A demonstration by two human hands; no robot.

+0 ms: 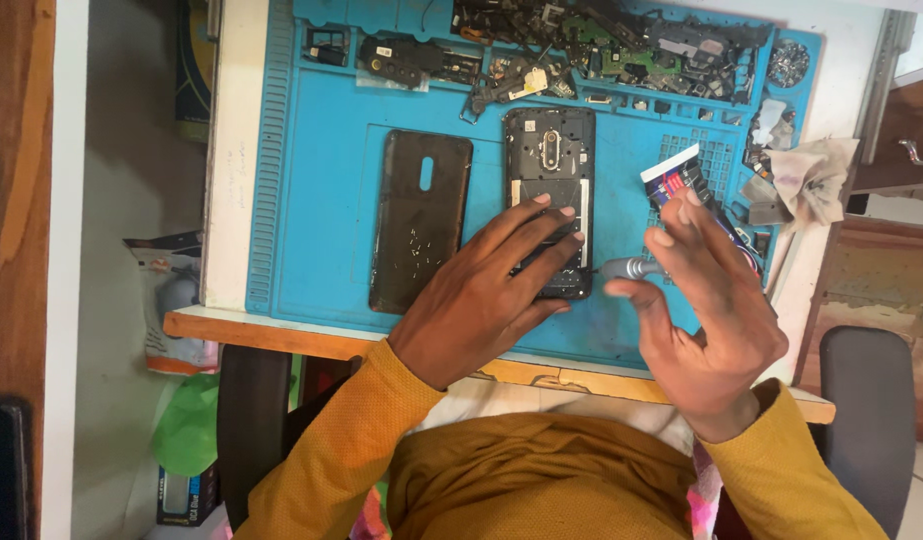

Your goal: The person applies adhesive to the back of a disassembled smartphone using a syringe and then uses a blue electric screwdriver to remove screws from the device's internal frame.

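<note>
Blue mat (331,200): silicone work mat covering the table, ribbed left edge, compartments along the far edge.
Opened phone (549,165): back removed, lying flat at mat centre, camera end far.
Back cover (419,220): dark, flat on the mat, just left of the phone.
Left hand (486,300): fingers spread, pressing flat on the phone's near half.
Right hand (706,300): pinching a silver-tipped tool (626,268) beside the phone's near right corner.
Parts heap (621,45): far edge, loose boards and frames.
Crumpled cloth (816,175): far right.
</note>
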